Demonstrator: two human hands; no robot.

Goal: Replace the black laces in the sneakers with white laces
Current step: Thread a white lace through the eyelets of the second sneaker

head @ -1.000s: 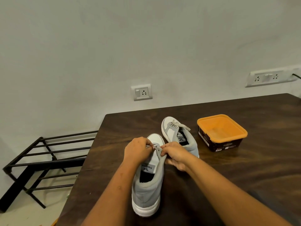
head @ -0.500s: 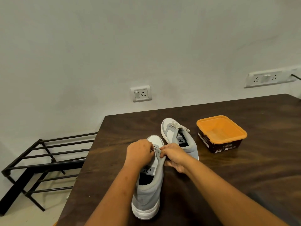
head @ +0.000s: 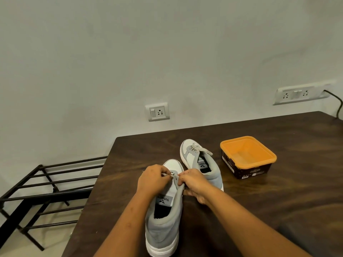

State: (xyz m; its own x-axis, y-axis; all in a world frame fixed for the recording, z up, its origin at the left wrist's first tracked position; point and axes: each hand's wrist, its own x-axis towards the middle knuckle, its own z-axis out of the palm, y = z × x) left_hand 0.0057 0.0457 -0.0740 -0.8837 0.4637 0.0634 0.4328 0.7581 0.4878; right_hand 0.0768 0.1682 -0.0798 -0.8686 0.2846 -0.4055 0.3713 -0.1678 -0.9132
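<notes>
The near sneaker (head: pixel 163 229) and far sneaker (head: pixel 187 156) are grey with white toes and soles, black inside. The far one's laces (head: pixel 201 148) are off-white. A whitish lace end (head: pixel 171 175) shows at the near one. Orange tub (head: pixel 246 154) with dark brown sides. Dark brown wood-grain bench (head: pixel 278 191). Black rack (head: pixel 46 182), pale grey wall (head: pixel 130 52).

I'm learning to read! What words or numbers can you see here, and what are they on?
"Vel…", upside down, on the near sneaker's tongue label; the rest is unclear.
Far sneaker's tongue label: lettering too blurred to read.
Brown box's side label: print too small to read.
</notes>
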